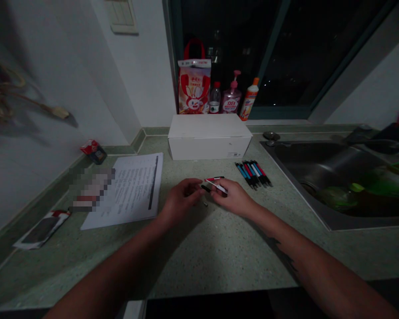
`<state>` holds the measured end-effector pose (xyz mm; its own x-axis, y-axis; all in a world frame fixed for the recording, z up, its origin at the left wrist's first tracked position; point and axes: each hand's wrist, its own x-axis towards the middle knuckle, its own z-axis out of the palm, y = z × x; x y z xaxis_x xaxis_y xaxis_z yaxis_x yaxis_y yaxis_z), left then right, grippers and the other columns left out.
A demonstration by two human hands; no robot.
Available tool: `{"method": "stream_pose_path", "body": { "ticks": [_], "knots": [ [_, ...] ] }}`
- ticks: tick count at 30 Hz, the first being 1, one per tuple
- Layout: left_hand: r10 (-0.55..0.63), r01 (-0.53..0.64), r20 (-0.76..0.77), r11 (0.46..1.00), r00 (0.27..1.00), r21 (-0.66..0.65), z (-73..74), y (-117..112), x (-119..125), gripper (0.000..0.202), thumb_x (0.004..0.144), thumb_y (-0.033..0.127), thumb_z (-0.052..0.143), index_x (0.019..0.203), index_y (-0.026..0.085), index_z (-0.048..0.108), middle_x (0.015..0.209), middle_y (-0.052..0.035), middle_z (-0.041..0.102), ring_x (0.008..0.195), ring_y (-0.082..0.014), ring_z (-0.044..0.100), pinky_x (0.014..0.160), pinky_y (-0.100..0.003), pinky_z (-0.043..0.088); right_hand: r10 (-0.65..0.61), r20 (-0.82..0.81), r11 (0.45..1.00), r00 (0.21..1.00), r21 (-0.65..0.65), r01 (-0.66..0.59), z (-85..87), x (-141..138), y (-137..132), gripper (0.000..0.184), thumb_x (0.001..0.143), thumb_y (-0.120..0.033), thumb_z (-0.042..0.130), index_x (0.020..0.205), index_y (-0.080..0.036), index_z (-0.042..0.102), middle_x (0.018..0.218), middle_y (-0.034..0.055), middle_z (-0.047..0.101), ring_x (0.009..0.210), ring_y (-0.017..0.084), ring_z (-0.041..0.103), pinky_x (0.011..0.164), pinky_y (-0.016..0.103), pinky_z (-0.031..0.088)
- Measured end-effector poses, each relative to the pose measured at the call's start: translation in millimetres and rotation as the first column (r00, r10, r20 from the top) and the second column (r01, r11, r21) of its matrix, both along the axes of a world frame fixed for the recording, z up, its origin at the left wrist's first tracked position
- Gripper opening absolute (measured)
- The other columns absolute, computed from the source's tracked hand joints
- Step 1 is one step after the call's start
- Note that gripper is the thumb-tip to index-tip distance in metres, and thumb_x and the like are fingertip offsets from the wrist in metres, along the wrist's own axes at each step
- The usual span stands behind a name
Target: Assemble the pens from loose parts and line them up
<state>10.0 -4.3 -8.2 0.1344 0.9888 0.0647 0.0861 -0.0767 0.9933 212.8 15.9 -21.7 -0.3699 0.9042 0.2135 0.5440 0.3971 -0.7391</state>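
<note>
Over the middle of the counter my left hand (182,196) is closed, its fingertips pinching a short black pen part (205,188). My right hand (232,197) grips a white pen barrel (221,188) with a thin pale tip sticking out toward the upper left. The two pieces are close together; whether they touch I cannot tell. Just behind the fingers lies a red pen piece (217,178), partly hidden. A small shiny piece (205,204) rests on the counter below my fingertips. To the right, several assembled pens (252,173) in blue, red, white and black lie side by side.
A white box (209,147) stands at the back, before a bag (195,86) and several bottles (232,99). Printed sheets (133,190) lie left, near a small carton (93,151) and a flat packet (42,229). The steel sink (306,155) borders the counter on the right.
</note>
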Motion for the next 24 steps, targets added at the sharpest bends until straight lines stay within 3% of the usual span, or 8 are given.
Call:
{"method": "stream_pose_path", "body": {
  "ticks": [4,9,14,24],
  "knots": [
    [-0.035,0.035,-0.002,0.999,0.999,-0.004,-3.8,0.3,0.4,0.018,0.078,0.029,0.070,0.092,0.017,0.070,0.071,-0.0022,0.065,0.058,-0.0126,0.055,0.054,-0.027,0.046,0.032,-0.006,0.999,0.999,-0.004,-0.032,3.2,-2.5,-5.5,0.009,0.084,-0.031,0.063,0.083,-0.022,0.059,0.069,-0.0014,0.059,0.063,0.015,0.054,0.062,0.027,0.040],
    [0.092,-0.093,0.027,0.995,0.995,0.020,3.0,2.7,-5.7,0.013,0.083,0.028,0.067,0.091,0.018,0.066,0.068,-0.0013,0.065,0.058,-0.0139,0.059,0.055,-0.027,0.049,0.067,0.010,0.996,0.998,0.057,-0.068,9.8,1.9,-8.1,0.020,0.096,-0.036,0.049,0.105,-0.020,0.060,0.090,0.0054,0.067,0.079,0.019,0.061,0.073,0.031,0.044],
    [0.223,-0.229,0.123,0.973,0.967,0.036,9.8,4.2,-9.7,0.018,0.087,0.029,0.065,0.099,0.017,0.064,0.066,-0.0006,0.067,0.056,-0.0127,0.059,0.056,-0.026,0.049,0.047,0.125,0.986,0.991,0.154,-0.066,12.6,6.1,-9.3,0.027,0.103,-0.032,0.036,0.100,-0.021,0.060,0.096,0.0073,0.068,0.087,0.021,0.064,0.078,0.033,0.045],
    [0.260,-0.269,0.135,0.962,0.956,0.053,6.7,5.3,-9.1,0.019,0.086,0.031,0.065,0.099,0.017,0.064,0.063,0.0007,0.065,0.054,-0.0123,0.057,0.054,-0.025,0.046,0.020,0.193,0.978,0.981,0.200,-0.060,12.0,5.3,-10.5,0.031,0.104,-0.034,0.034,0.102,-0.021,0.062,0.097,0.0077,0.068,0.088,0.022,0.065,0.077,0.034,0.046]
  ]
}}
